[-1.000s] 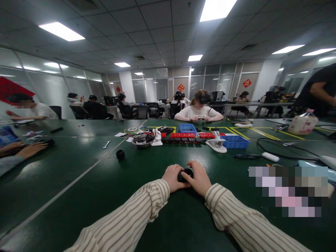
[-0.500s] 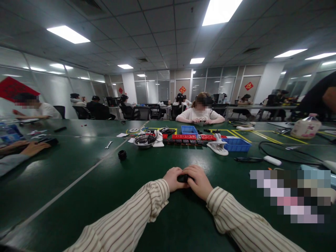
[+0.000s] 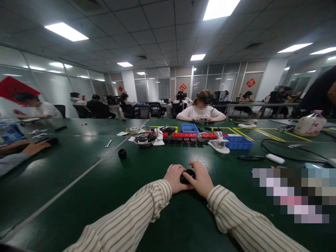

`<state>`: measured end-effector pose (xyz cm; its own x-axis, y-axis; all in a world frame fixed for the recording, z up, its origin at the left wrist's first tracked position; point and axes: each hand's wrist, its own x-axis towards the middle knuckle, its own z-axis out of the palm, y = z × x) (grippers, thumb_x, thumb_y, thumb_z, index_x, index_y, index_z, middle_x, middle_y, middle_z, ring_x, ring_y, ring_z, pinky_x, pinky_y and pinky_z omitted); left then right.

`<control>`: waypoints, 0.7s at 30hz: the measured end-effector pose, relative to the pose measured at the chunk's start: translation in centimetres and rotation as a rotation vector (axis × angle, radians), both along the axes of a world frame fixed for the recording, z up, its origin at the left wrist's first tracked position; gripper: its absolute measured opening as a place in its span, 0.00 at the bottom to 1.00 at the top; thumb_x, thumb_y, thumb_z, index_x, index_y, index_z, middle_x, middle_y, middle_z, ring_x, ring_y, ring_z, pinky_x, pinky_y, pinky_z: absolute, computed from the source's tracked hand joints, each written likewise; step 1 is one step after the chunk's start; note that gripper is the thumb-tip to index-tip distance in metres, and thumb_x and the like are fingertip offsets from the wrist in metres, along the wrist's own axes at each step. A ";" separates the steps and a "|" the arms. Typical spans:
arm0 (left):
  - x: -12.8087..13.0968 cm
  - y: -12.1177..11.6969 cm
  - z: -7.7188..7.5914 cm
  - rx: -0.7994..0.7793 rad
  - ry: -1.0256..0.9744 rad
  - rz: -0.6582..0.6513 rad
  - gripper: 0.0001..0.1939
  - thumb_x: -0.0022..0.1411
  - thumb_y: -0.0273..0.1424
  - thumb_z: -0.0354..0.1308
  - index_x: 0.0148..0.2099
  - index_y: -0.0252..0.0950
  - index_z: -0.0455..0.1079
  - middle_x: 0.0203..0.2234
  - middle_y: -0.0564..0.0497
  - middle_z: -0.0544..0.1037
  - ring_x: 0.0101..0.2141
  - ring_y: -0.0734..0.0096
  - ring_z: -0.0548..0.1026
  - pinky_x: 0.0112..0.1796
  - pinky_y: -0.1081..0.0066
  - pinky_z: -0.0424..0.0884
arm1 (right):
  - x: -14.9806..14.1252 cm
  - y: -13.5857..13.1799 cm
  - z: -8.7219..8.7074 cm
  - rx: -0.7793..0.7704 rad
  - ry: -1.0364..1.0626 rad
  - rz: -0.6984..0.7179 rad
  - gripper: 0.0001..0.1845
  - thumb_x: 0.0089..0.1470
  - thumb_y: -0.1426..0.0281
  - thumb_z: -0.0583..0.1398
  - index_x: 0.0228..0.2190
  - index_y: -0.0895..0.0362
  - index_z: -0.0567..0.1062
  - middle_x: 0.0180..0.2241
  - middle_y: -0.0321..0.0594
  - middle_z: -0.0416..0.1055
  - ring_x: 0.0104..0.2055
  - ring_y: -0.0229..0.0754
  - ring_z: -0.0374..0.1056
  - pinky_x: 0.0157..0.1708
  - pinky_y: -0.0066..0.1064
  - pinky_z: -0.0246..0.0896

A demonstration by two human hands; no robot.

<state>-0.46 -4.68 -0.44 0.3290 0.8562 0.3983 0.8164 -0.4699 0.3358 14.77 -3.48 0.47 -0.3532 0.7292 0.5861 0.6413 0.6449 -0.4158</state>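
A small rounded black object (image 3: 186, 176) sits between my two hands, low over the green table; its exact kind is hard to make out. My left hand (image 3: 175, 178) curls round its left and near side, fingers bent over the edge. From the other side my right hand (image 3: 201, 180) holds it, the thumb laid across its top and the fingers extended along the far right side. Part of the dark top shows between the two thumbs, while its underside is hidden.
Ahead lie a row of red and black parts (image 3: 187, 136), a blue bin (image 3: 238, 142), a white clamp-like stand (image 3: 219, 144) and a bowl of cables (image 3: 145, 138). A black cylinder (image 3: 122, 154) and a wrench (image 3: 108, 143) are left. A co-worker (image 3: 201, 113) sits opposite.
My right hand has lifted and spread its fingers, turning so that its thumb crosses the black object. More of the object's dark top shows. My left hand stays nearly in place.
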 end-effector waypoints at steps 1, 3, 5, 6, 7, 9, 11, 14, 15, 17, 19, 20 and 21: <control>0.0 0.0 0.0 0.002 0.001 0.000 0.25 0.43 0.46 0.62 0.40 0.35 0.66 0.37 0.48 0.69 0.41 0.59 0.66 0.47 0.58 0.58 | 0.0 -0.1 0.1 -0.006 -0.009 -0.006 0.16 0.49 0.60 0.56 0.35 0.58 0.66 0.35 0.44 0.65 0.38 0.46 0.61 0.39 0.39 0.57; 0.0 0.2 0.0 0.001 0.001 -0.004 0.21 0.44 0.44 0.62 0.38 0.35 0.67 0.35 0.49 0.69 0.39 0.60 0.66 0.46 0.60 0.60 | -0.1 -0.3 0.3 -0.014 -0.032 -0.009 0.14 0.49 0.60 0.57 0.32 0.58 0.67 0.33 0.42 0.64 0.37 0.45 0.61 0.38 0.38 0.57; -0.1 0.3 -0.1 -0.005 -0.001 -0.015 0.20 0.44 0.43 0.62 0.37 0.36 0.68 0.35 0.49 0.69 0.39 0.61 0.67 0.45 0.61 0.61 | -0.2 -0.4 0.5 -0.015 -0.044 0.003 0.12 0.49 0.61 0.57 0.31 0.57 0.68 0.32 0.41 0.63 0.36 0.44 0.60 0.37 0.37 0.57; -0.2 0.4 -0.1 -0.010 -0.001 -0.022 0.20 0.44 0.43 0.62 0.38 0.36 0.68 0.36 0.50 0.69 0.39 0.61 0.67 0.45 0.62 0.62 | -0.2 -0.4 0.6 -0.011 -0.044 0.016 0.11 0.50 0.62 0.56 0.32 0.57 0.69 0.32 0.42 0.63 0.36 0.44 0.60 0.37 0.37 0.57; -0.2 0.4 -0.1 -0.016 -0.001 -0.029 0.20 0.45 0.42 0.62 0.38 0.36 0.68 0.36 0.50 0.69 0.40 0.62 0.67 0.45 0.63 0.62 | -0.2 -0.4 0.7 -0.005 -0.041 0.033 0.10 0.50 0.63 0.56 0.32 0.57 0.70 0.33 0.42 0.63 0.36 0.44 0.60 0.38 0.37 0.57; -0.3 0.5 -0.1 -0.030 0.000 -0.039 0.20 0.45 0.42 0.61 0.39 0.36 0.68 0.36 0.49 0.70 0.40 0.62 0.67 0.44 0.64 0.63 | -0.1 -0.4 0.8 0.005 -0.040 0.071 0.09 0.50 0.66 0.55 0.34 0.57 0.70 0.33 0.42 0.64 0.37 0.44 0.60 0.38 0.37 0.57; -0.4 0.5 -0.2 -0.045 0.002 -0.042 0.19 0.46 0.41 0.61 0.39 0.36 0.68 0.37 0.49 0.70 0.40 0.62 0.68 0.43 0.65 0.64 | 0.0 -0.5 0.8 0.018 -0.045 0.118 0.09 0.50 0.70 0.55 0.34 0.57 0.71 0.33 0.42 0.65 0.38 0.44 0.61 0.39 0.37 0.57; -0.4 0.4 -0.1 -0.062 0.009 -0.047 0.19 0.47 0.41 0.60 0.40 0.36 0.68 0.37 0.49 0.71 0.39 0.62 0.68 0.42 0.65 0.65 | 0.1 -0.6 0.9 0.041 -0.053 0.200 0.12 0.47 0.75 0.53 0.34 0.56 0.72 0.35 0.41 0.67 0.39 0.43 0.61 0.41 0.37 0.57; -0.4 0.4 -0.1 -0.066 0.012 -0.050 0.19 0.47 0.41 0.60 0.40 0.37 0.68 0.36 0.49 0.71 0.39 0.61 0.68 0.42 0.65 0.65 | 0.1 -0.7 1.0 0.049 -0.054 0.226 0.13 0.46 0.77 0.52 0.34 0.56 0.72 0.36 0.41 0.68 0.40 0.43 0.61 0.43 0.38 0.56; -0.3 0.3 0.0 -0.067 0.017 -0.054 0.20 0.47 0.42 0.60 0.41 0.36 0.68 0.36 0.49 0.71 0.39 0.61 0.69 0.43 0.64 0.64 | 0.2 -0.8 1.0 0.062 -0.056 0.264 0.16 0.44 0.79 0.51 0.34 0.55 0.72 0.37 0.39 0.69 0.41 0.42 0.62 0.45 0.38 0.55; -0.3 0.3 0.0 -0.061 0.017 -0.050 0.23 0.46 0.43 0.60 0.42 0.35 0.66 0.36 0.49 0.71 0.39 0.60 0.69 0.43 0.62 0.64 | 0.1 -1.0 1.1 0.070 -0.048 0.273 0.17 0.44 0.78 0.51 0.36 0.55 0.71 0.38 0.39 0.70 0.43 0.42 0.62 0.47 0.39 0.54; -0.3 0.3 0.0 -0.056 0.014 -0.043 0.25 0.45 0.44 0.61 0.43 0.35 0.65 0.37 0.48 0.71 0.39 0.59 0.69 0.43 0.61 0.63 | 0.1 -1.0 1.0 0.071 -0.040 0.264 0.17 0.45 0.77 0.51 0.38 0.56 0.70 0.39 0.40 0.70 0.43 0.43 0.61 0.48 0.39 0.54; -0.3 0.3 0.0 -0.051 0.010 -0.035 0.28 0.45 0.46 0.61 0.45 0.34 0.64 0.37 0.47 0.70 0.39 0.58 0.68 0.44 0.60 0.63 | 0.1 -1.0 1.0 0.071 -0.030 0.249 0.16 0.46 0.75 0.52 0.40 0.56 0.69 0.40 0.41 0.69 0.44 0.44 0.61 0.48 0.40 0.54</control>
<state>-0.77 -4.42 -0.44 0.3630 0.8632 0.3510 0.8031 -0.4808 0.3520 14.88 -4.44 1.46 -0.5343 0.5752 0.6194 0.4708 0.8111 -0.3471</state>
